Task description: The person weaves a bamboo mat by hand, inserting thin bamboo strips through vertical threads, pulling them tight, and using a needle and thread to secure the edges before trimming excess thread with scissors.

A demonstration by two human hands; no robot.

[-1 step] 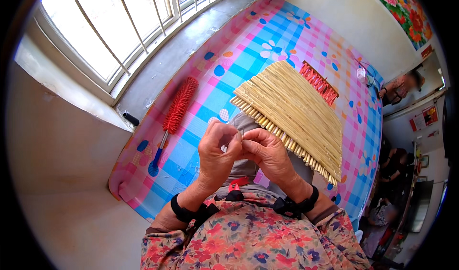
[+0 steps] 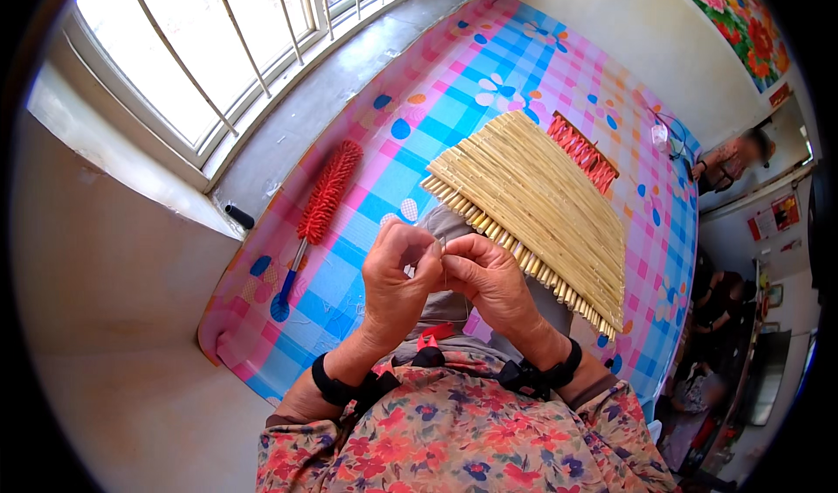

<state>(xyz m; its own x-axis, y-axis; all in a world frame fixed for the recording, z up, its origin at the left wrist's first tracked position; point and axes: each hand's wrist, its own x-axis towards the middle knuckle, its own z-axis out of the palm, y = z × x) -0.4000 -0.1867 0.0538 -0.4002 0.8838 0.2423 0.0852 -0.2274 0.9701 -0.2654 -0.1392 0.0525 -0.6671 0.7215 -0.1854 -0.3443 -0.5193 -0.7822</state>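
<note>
My left hand and my right hand meet above my lap, thumbs and forefingers pinched together. A thin pale thread runs between the fingertips and hangs below them; whether a needle is there too is too small to tell. Just beyond my right hand lies a mat of straw-coloured stalks, laid side by side, its cut ends facing me and its near part across my legs. Neither hand touches it.
A red fluffy duster with a blue handle lies at left on the checked plastic sheet. Beyond the mat is a frame wound with red cord. A barred window and grey sill border the left. People are at far right.
</note>
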